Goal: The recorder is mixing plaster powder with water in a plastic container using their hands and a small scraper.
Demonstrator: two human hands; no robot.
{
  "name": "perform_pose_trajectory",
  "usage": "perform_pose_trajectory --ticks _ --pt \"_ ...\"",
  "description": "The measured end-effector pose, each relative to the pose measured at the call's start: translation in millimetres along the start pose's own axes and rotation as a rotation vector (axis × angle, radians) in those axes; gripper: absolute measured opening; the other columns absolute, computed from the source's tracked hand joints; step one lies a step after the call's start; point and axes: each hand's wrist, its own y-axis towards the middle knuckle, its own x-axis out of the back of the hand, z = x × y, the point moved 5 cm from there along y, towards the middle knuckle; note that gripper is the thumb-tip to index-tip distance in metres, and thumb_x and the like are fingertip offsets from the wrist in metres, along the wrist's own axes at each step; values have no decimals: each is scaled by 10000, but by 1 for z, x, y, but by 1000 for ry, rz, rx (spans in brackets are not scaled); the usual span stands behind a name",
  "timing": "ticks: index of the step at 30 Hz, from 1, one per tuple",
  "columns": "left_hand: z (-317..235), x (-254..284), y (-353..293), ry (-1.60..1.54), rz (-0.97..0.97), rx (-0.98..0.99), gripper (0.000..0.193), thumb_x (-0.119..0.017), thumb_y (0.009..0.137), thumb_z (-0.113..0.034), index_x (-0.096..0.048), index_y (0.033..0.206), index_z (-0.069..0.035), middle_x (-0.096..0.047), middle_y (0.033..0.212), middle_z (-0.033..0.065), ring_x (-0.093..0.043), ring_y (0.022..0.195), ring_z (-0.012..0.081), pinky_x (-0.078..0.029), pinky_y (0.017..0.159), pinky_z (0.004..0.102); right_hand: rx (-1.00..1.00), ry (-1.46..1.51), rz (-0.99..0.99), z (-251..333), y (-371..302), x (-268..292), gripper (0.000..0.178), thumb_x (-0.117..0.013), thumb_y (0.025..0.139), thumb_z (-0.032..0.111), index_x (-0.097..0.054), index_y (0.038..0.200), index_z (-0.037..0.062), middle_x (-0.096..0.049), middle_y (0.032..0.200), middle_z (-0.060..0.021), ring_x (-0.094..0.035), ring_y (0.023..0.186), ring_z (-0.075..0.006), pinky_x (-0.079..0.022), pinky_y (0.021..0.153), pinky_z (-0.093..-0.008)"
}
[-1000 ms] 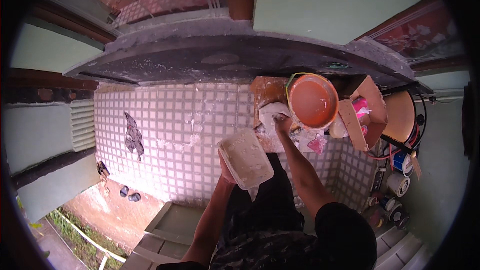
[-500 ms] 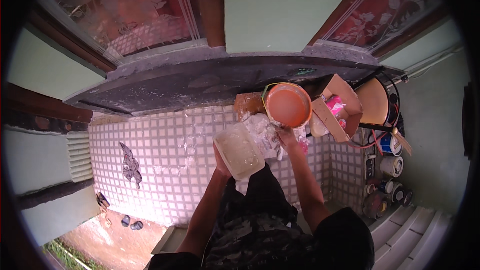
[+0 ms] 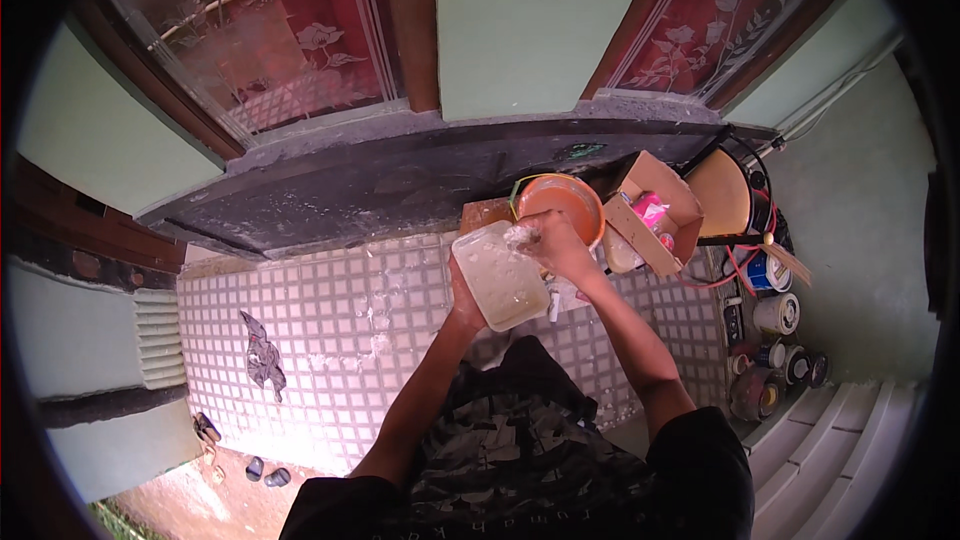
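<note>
My left hand (image 3: 463, 292) is wrapped round the left side of a shallow, off-white plastic tub (image 3: 505, 290), which is smeared inside with pale residue. Over the tub's far right corner, my right hand (image 3: 562, 245) is closed on a white powdery clump (image 3: 519, 236) that shows at its fingertips. Just beyond that hand stands an orange bucket (image 3: 558, 192) with a yellow-green handle, partly covered by the hand. What lies under the tub is hidden.
Right of the bucket is an open cardboard box (image 3: 690, 202) with pink packets, beside a wooden-seated chair (image 3: 722, 195). Paint cans (image 3: 776, 314) line the right wall near white steps (image 3: 815, 450). A dark cloth (image 3: 263, 355) lies on the tiled floor (image 3: 330, 300).
My right hand has moved from beside the bucket's near rim to the tub's far corner, now with a white clump at its fingers. The tub has shifted slightly right and away from me.
</note>
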Motion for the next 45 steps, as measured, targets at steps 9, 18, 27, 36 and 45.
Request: perform_pose_trajectory --ticks 9,18,27,36,45 --pt "-6 -11 -11 32 28 -8 812 -230 837 -728 -426 1356 -135 -510 1304 90 -507 1168 311 -405 990 495 -16 -421 251 9 -25 -3 311 -714 680 54 -691 991 72 -618 1054 -173 -566 1043 -301 -446 921 -367" --pt "-4 -15 -11 110 80 -21 848 -227 823 -758 -391 1379 -138 -471 1345 99 -481 1206 312 -389 1011 492 36 -382 205 3 -17 -25 379 -698 661 33 -669 1039 51 -618 1050 -173 -537 1055 -338 -422 952 -376" --pt "12 -16 -12 5 18 18 863 -255 802 -781 -368 1387 -158 -474 1341 97 -500 1187 317 -426 977 480 180 -318 50 34 7 -43 307 -657 674 27 -678 981 20 -642 947 -224 -590 975 -362 -457 882 -391" --pt "11 -23 -19 -13 2 -21 824 -229 824 -756 -394 1370 -160 -508 1306 93 -528 1154 311 -435 966 473 285 -459 -75 28 9 -40 300 -577 683 -32 -686 956 23 -643 905 -226 -602 915 -391 -479 838 -431" --pt "7 -12 -14 24 30 -52 824 -222 834 -745 -410 1358 -138 -528 1276 98 -542 1131 301 -443 958 474 281 -465 25 2 -5 -25 335 -564 663 -60 -693 957 37 -653 882 -202 -613 897 -385 -480 841 -430"
